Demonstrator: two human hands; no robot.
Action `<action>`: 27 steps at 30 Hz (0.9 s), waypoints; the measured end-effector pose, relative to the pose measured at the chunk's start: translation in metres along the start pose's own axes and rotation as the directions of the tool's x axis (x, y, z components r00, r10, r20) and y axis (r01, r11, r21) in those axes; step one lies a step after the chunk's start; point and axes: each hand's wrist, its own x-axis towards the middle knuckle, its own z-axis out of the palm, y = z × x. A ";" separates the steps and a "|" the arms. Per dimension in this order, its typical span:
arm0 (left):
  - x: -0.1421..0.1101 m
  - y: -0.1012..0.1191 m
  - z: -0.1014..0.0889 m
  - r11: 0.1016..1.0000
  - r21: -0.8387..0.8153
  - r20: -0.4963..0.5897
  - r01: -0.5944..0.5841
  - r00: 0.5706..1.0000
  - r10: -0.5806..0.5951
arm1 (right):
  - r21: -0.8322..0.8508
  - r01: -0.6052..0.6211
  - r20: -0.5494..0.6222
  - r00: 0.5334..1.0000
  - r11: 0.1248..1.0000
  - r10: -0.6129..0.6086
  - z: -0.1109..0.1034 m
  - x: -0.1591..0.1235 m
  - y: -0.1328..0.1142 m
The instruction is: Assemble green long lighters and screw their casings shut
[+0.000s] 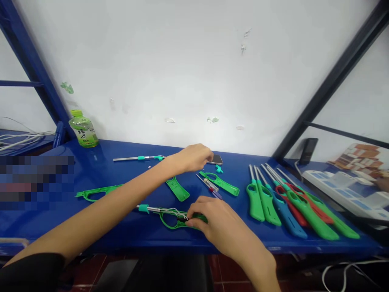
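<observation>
My right hand (217, 219) is closed on an opened green gas lighter (170, 224) near the table's front edge. Its thumb and fingertips pinch at a small black part inside the shell; white wires (172, 211) and a metal tube with a teal collar (144, 208) run leftward from there. Stretched across the table, my left hand (194, 157) has its fingers curled downward in front of a phone (217, 159); what they hold, if anything, is hidden. Just below it lie a green shell half (223, 184), a screwdriver (215, 194) and small clear-and-metal parts. A teal trigger piece (219, 169) rests beyond.
Several assembled lighters (288, 207) in green, blue and red lie at the right. More green shell halves (179, 190) and a metal tube (129, 159) are on the left and middle of the blue table (243, 235). A green bottle (83, 129) stands back left against the wall.
</observation>
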 end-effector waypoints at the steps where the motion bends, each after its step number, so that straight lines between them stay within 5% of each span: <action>1: 0.014 0.003 0.005 1.000 0.005 0.023 -0.021 1.000 0.021 | -0.007 0.002 -0.002 1.000 1.000 -0.002 0.000 0.000 0.000; 5: 0.058 0.012 0.029 0.996 0.042 0.110 -0.074 0.992 0.069 | -0.023 -0.005 -0.009 1.000 1.000 0.005 0.001 0.001 0.002; 10: 0.080 0.020 0.057 0.992 0.094 0.136 -0.087 0.988 0.074 | -0.029 -0.010 -0.016 1.000 1.000 0.009 0.001 0.002 0.002; 16: 0.078 0.018 0.052 0.991 0.112 0.116 -0.071 0.992 0.058 | -0.037 -0.015 0.000 1.000 0.999 0.015 0.001 0.001 0.002; 21: 0.038 0.025 0.010 0.997 0.072 -0.004 -0.018 1.000 0.019 | -0.020 -0.022 0.014 1.000 1.000 0.023 0.001 0.002 -0.001; 27: -0.080 0.045 -0.031 1.000 -0.008 -0.157 0.030 0.987 -0.031 | -0.001 -0.036 0.030 0.999 0.999 0.036 0.002 0.004 -0.004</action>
